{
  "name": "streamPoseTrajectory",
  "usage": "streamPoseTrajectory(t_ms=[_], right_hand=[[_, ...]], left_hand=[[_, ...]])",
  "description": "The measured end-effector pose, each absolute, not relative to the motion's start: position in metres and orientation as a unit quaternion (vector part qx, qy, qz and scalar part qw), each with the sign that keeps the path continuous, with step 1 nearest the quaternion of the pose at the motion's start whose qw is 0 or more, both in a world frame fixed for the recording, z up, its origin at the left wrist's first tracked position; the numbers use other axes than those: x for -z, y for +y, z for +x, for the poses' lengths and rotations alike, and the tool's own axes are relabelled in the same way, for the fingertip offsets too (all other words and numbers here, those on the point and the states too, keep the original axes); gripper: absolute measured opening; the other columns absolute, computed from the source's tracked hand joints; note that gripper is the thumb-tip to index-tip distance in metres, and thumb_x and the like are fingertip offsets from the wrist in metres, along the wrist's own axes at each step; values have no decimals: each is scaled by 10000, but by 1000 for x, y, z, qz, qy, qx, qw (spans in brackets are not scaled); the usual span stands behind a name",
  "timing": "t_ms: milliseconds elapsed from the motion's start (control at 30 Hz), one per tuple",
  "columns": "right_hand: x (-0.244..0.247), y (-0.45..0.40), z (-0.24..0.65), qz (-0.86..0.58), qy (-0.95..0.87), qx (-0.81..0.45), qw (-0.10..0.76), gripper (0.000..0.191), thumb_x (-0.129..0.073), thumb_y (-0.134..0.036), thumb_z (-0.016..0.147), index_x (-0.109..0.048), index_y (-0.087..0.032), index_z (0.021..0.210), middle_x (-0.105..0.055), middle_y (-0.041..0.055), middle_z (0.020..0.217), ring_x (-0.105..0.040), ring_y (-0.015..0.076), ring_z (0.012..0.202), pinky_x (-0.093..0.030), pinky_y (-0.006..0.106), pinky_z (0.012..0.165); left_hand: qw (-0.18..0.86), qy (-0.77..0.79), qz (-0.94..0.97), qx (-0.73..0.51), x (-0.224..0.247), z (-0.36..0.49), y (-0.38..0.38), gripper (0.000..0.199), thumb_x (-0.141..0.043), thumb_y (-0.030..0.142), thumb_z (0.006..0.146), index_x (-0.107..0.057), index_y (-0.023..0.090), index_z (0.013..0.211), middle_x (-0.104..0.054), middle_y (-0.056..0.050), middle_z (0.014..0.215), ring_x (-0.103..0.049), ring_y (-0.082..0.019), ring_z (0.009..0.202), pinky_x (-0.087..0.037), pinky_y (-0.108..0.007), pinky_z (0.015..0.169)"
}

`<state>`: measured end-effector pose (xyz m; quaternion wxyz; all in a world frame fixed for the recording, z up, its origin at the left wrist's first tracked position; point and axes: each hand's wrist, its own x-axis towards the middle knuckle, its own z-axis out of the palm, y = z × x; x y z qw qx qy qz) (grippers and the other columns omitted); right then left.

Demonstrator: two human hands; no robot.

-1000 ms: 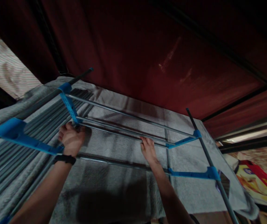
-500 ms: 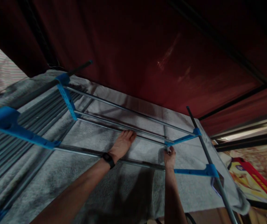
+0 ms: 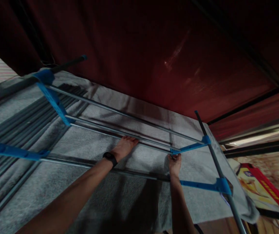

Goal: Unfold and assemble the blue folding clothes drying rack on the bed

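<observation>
A rack of grey metal tubes (image 3: 122, 112) with blue plastic brackets (image 3: 54, 100) stands over a grey cloth. My left hand (image 3: 124, 147), with a black band at the wrist, reaches between the tubes. Its fingertips lie at the lower middle tube (image 3: 97, 130), fingers together; whether they grip it is unclear. My right hand (image 3: 175, 164) is closed at the right end of the middle tubes, just below a small blue joint (image 3: 174, 151). What its fingers hold is too hidden to name.
Several loose grey tubes (image 3: 24, 123) lie side by side at the left. The grey cloth (image 3: 197, 208) covers the work surface. A dark red sheet (image 3: 139, 58) hangs behind. A red and yellow package (image 3: 261, 188) is at the right.
The rack's left side appears further left and nearer the view. My right hand has moved slightly up against the blue joint, and the small white tube end in its fingers no longer shows.
</observation>
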<state>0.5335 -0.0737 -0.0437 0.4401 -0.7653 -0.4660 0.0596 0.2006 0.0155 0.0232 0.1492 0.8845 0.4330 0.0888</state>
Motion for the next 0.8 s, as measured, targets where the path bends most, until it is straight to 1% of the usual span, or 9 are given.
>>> streamPoseTrajectory(t_ms=[100,200,267,433,600,800], right_hand=[[41,-75,530,-775,-453,-51,437,301,-640,-496,754,-507,-255,876,-573,-4,773,-554,207,759,-477,380,775],[37,-75,526,-781,-446,-47,435,277,-638,-478,757,-506,-259,865,-561,-1,764,-537,215,757,-469,386,783],[35,-74,524,-782,-444,-44,435,265,-630,-471,766,-511,-258,871,-560,4,773,-532,220,765,-465,391,790],[31,-72,521,-778,-450,-44,435,245,-590,-442,806,-544,-242,940,-584,20,820,-544,224,799,-467,391,804],[30,-72,520,-776,-456,-43,433,219,-592,-395,801,-539,-240,947,-564,11,818,-535,216,796,-471,395,823],[31,-72,519,-776,-458,-41,432,219,-575,-389,811,-526,-236,961,-570,30,862,-543,227,828,-471,410,841]], left_hand=[[158,423,888,-90,-23,197,14,335,-478,141,990,-704,220,1224,-756,-97,1168,-692,-247,1072,-463,-380,971],[158,414,892,-88,-24,194,15,295,-485,163,991,-720,209,1163,-775,-99,1092,-710,-246,1025,-478,-371,939],[157,415,892,-89,-23,194,18,286,-485,182,997,-720,215,1157,-783,-97,1073,-718,-245,1018,-488,-365,921],[164,414,891,-92,-18,192,24,331,-468,218,1018,-689,264,1261,-784,-81,1139,-727,-247,1045,-505,-367,902],[172,404,893,-98,-15,191,24,326,-472,217,1016,-702,271,1241,-781,-65,1153,-731,-239,1021,-513,-357,882],[167,416,888,-100,-13,190,24,312,-494,237,1012,-707,277,1238,-782,-62,1154,-720,-247,1057,-500,-359,902]])
